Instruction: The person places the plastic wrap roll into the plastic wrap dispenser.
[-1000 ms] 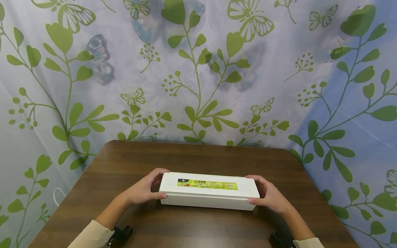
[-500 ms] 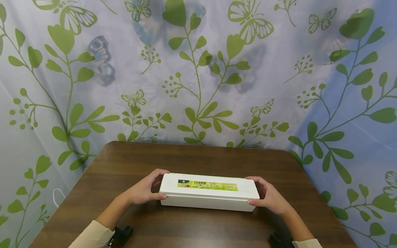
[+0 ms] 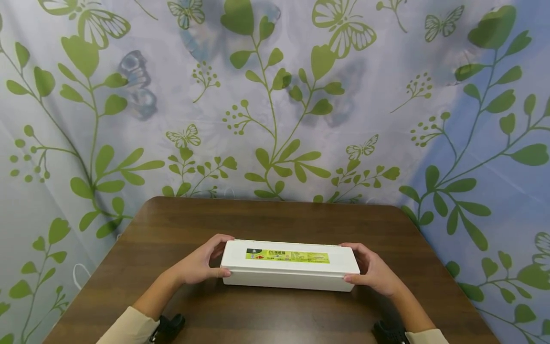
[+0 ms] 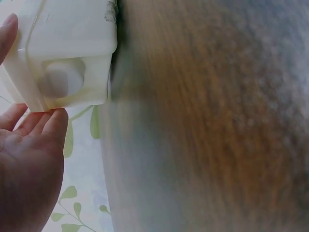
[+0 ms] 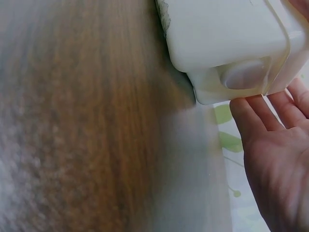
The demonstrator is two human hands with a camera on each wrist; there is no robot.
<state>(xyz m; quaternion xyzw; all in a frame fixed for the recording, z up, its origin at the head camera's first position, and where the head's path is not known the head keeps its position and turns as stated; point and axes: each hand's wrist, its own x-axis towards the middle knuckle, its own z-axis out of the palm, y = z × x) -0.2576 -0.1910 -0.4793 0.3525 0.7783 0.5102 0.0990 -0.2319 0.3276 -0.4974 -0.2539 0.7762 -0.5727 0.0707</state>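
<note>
A long white plastic wrap box (image 3: 287, 279) lies across the brown table in the head view, with a green printed label (image 3: 288, 256) on its lid. The left hand (image 3: 198, 262) grips its left end, thumb on the front face and fingers at the back edge. At the other end the right hand (image 3: 375, 273) holds it the same way. In the left wrist view, the box's end wall (image 4: 96, 79) has a recess with a round white piece (image 4: 63, 79) inside. A similar round piece (image 5: 244, 76) appears at the right end in the right wrist view. The box's contents are hidden.
The brown wooden table (image 3: 266, 217) has rounded far corners. Behind it hangs a curtain (image 3: 275, 110) printed with green leaves and butterflies. A thin white cable loop (image 3: 79, 275) shows beside the table's left edge. Dark straps (image 3: 167, 327) sit at both wrists.
</note>
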